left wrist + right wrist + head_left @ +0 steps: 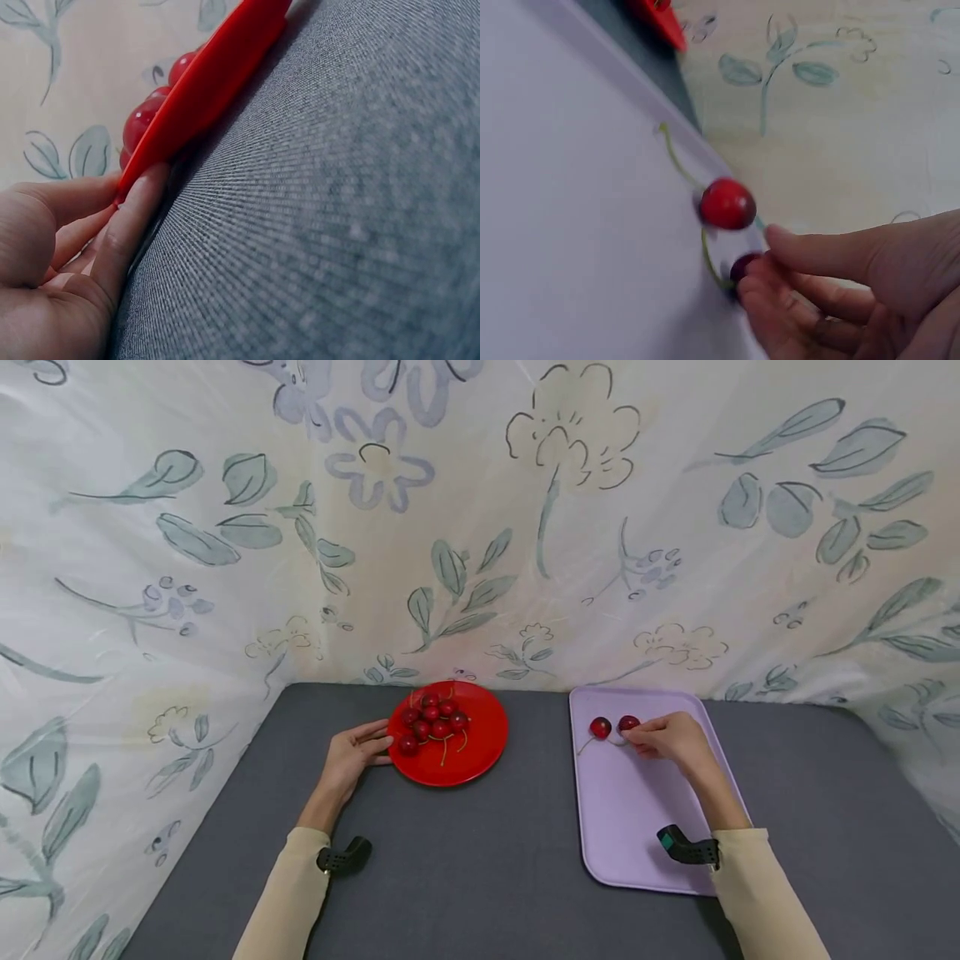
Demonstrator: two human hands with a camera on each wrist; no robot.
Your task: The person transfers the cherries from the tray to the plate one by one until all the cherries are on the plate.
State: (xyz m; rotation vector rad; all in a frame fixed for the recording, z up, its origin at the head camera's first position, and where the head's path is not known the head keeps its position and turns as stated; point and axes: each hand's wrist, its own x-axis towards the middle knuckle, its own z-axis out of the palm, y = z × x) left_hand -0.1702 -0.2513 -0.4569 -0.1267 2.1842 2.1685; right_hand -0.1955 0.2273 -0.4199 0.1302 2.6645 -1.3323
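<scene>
A red plate [480,752] with several dark red cherries [431,718] sits on the grey tabletop. My left hand [381,747] rests at the plate's left rim [202,90], its fingers [139,210] straight against the edge. On the lilac tray [637,810] to the right lie two cherries with stems. One bright red cherry [727,203] lies free near the tray's far rim. Beside it, the thumb and fingertips of my right hand [763,259] pinch a darker cherry [742,267].
A floral cloth [480,527] rises as a wall behind and on both sides of the grey table [480,860]. A gap of bare tabletop lies between the plate and the tray. A black camera mount [686,847] sits on each wrist.
</scene>
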